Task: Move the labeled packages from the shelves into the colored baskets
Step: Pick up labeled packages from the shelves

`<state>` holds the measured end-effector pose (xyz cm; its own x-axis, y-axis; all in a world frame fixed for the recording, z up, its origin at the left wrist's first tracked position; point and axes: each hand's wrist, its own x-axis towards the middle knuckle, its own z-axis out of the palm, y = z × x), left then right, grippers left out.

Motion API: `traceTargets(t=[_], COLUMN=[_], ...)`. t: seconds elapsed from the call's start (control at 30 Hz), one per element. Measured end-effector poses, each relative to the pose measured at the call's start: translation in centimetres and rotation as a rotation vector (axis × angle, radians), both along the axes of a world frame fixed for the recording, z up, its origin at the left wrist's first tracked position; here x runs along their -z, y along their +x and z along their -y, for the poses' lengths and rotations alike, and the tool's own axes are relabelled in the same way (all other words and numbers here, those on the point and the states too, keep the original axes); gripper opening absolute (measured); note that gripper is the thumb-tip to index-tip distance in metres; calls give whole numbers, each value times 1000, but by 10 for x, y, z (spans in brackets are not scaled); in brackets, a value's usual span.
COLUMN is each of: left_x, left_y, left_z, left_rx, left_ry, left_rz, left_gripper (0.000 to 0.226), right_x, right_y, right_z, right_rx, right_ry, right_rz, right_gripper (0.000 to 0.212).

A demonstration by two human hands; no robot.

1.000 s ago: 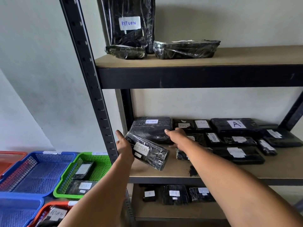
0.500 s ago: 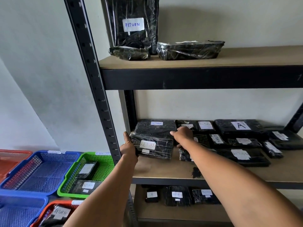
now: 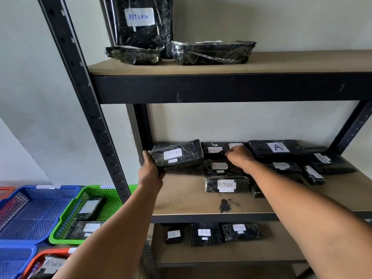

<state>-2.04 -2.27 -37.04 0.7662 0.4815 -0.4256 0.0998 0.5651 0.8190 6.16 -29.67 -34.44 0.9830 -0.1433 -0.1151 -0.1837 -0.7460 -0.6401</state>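
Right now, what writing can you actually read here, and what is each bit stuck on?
"RETURN": upright package on the top shelf.
"RETURN": package the left hand grips.
"RETURN": package at the front of the middle shelf.
"RETURN", faint: package just behind it.
"A": package beside the right hand.
"RETURN": package in the orange basket.
Other labels, and the basket tags: too blurred or small.

Black wrapped RETURN package (image 3: 177, 156) tilted, at middle shelf's (image 3: 181, 200) left end.

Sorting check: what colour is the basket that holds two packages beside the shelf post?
Green basket, clearest in the head view.
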Motion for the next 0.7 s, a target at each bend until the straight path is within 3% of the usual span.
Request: traceTargets(t=[0.13, 0.23, 0.3, 0.37, 0.5, 0.6, 0.7], left_x=[4, 6, 7, 4, -5, -10, -14], left_y=[6, 6, 7, 7, 6, 1, -4], left_z=[4, 3, 3, 3, 7, 6, 2], left_rx=[7, -5, -9, -24, -16, -17, 1], left_ry=[-5, 24, 125, 103, -14, -47, -45], left_rz=[20, 11, -43, -54, 10, 41, 61], left_gripper=[63, 55, 44, 36, 28, 26, 29], right_x=[-4, -2, 5, 12, 19, 17, 7], right_y=[-9, -17, -21, -28, -41, -49, -55], right_z=[32, 49, 57, 58, 50, 44, 44], right_rx=[-306, -439, -472, -480, -496, -509, -468], right_ry=[-161, -307, -443, -561, -637, -589, -304], right_rz=[-169, -280, -275, -229, -126, -122, -97], right_gripper=[20, 42, 64, 80, 79, 72, 57])
